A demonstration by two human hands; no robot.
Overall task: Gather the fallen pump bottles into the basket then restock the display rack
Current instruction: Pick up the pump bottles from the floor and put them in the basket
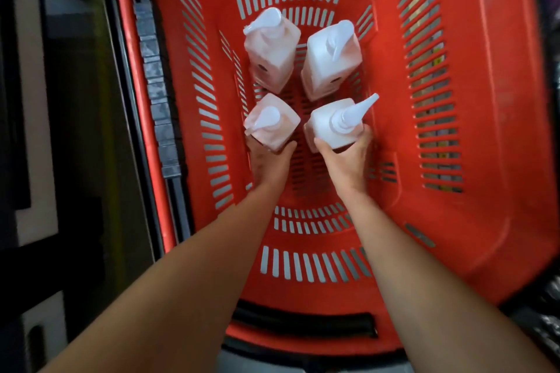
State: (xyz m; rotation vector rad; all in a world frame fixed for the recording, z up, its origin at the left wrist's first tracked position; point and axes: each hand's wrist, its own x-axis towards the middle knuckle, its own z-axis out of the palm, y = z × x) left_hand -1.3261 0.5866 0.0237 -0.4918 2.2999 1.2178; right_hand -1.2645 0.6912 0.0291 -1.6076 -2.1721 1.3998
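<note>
Upright pump bottles (335, 124), nozzles askew

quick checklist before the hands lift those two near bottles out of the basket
1. Left hand wrapped on near left bottle: ok.
2. Right hand wrapped on near right bottle: ok.
3. Both held bottles upright, pumps up: ok.
4. Far left bottle and far right bottle standing apart from the held pair: ok.
5. Red basket walls clear of the hands: ok.
6. Space free on the display rack: cannot tell, not in view.
</note>
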